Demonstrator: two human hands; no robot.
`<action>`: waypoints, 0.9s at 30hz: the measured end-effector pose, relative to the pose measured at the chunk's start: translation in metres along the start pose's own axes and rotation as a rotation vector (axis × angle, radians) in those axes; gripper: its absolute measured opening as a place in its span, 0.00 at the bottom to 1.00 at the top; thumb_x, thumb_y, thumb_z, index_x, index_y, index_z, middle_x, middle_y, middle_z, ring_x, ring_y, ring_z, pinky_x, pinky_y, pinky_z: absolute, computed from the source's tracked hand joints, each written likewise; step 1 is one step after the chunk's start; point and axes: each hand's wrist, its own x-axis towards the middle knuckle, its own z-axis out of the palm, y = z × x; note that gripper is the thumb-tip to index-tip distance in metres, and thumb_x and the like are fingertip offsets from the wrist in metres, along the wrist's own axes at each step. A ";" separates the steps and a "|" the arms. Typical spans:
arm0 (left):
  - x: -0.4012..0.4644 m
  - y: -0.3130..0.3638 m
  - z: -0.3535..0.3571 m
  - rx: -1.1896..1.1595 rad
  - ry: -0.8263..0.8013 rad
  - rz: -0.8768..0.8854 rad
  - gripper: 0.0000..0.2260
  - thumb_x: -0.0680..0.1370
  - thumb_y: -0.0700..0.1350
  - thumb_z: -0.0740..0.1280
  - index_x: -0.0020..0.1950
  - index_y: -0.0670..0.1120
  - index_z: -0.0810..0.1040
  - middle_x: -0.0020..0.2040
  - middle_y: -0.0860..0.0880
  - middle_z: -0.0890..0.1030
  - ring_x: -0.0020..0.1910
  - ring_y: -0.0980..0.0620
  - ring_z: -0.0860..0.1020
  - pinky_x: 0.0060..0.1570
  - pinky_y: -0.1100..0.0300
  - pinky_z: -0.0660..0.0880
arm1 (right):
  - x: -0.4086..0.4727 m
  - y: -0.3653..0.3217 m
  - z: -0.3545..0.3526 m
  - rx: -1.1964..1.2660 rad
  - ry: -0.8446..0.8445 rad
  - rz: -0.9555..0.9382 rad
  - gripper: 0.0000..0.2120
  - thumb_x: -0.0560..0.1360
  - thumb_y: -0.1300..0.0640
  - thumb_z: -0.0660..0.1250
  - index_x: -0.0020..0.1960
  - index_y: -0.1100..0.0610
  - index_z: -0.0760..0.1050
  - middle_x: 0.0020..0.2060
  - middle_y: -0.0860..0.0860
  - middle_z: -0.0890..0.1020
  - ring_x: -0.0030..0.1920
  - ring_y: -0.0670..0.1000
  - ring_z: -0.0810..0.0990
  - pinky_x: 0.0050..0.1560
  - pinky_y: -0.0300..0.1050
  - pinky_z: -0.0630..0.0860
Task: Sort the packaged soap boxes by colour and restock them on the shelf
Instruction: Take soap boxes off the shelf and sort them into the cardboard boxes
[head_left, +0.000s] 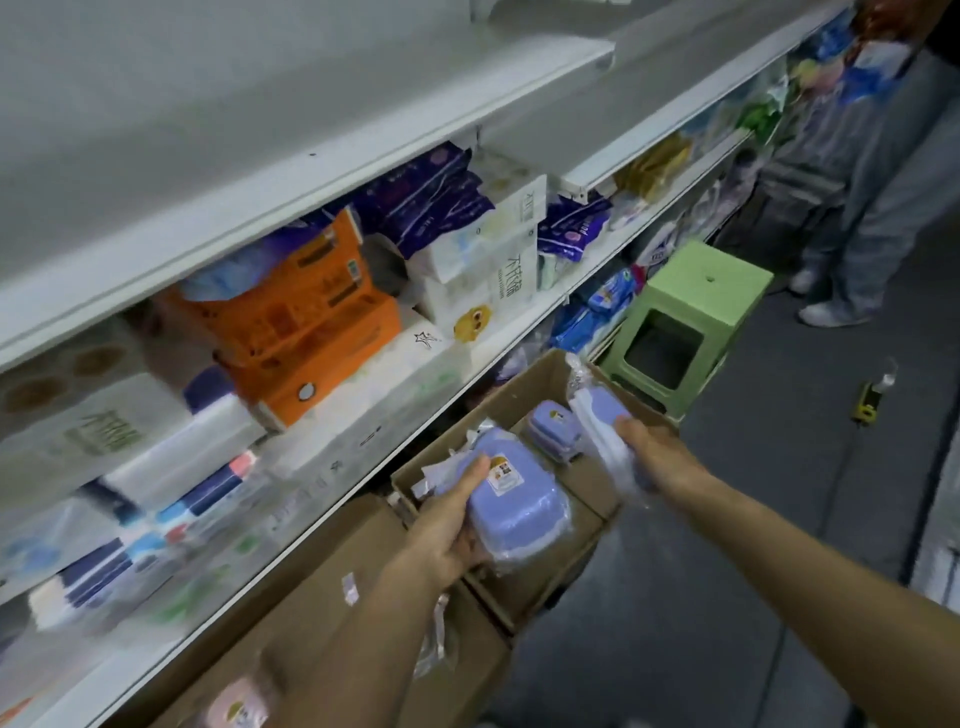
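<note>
Head view: left hand (447, 525) holds a purple soap box (514, 499), right hand (654, 447) grips another (597, 415), both over the brown box (535, 395) (one more inside). Keep purples together; set them flat on the shelf (519, 332).

One head-worn wide-angle view, looking forward and steeply down along a shop aisle, tilted so the shelf (332, 291) edge runs from seven o'clock up to one o'clock; the shelving is close and blurred at nine o'clock; both forearms enter from five and six o'clock; the floor (779, 493) fills three o'clock; no second view shares the scene.
</note>
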 end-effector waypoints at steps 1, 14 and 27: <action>0.017 0.003 0.005 -0.012 0.028 0.009 0.26 0.62 0.55 0.74 0.56 0.45 0.82 0.53 0.42 0.85 0.52 0.43 0.83 0.47 0.51 0.80 | 0.027 0.007 -0.004 -0.037 -0.002 0.012 0.33 0.72 0.33 0.62 0.65 0.57 0.72 0.55 0.56 0.79 0.50 0.56 0.78 0.52 0.50 0.75; 0.251 0.002 0.056 -0.133 0.407 0.172 0.38 0.55 0.58 0.81 0.61 0.45 0.79 0.51 0.43 0.85 0.49 0.43 0.84 0.49 0.47 0.81 | 0.314 0.052 0.053 -0.813 -0.267 -0.288 0.38 0.71 0.40 0.70 0.74 0.52 0.58 0.66 0.60 0.70 0.65 0.62 0.68 0.64 0.53 0.66; 0.332 -0.006 0.090 0.007 0.570 0.189 0.26 0.73 0.50 0.75 0.63 0.42 0.68 0.52 0.43 0.82 0.46 0.47 0.83 0.39 0.56 0.81 | 0.358 0.062 0.050 -0.109 -0.466 -0.336 0.21 0.73 0.42 0.70 0.63 0.47 0.74 0.59 0.49 0.77 0.56 0.44 0.76 0.56 0.36 0.73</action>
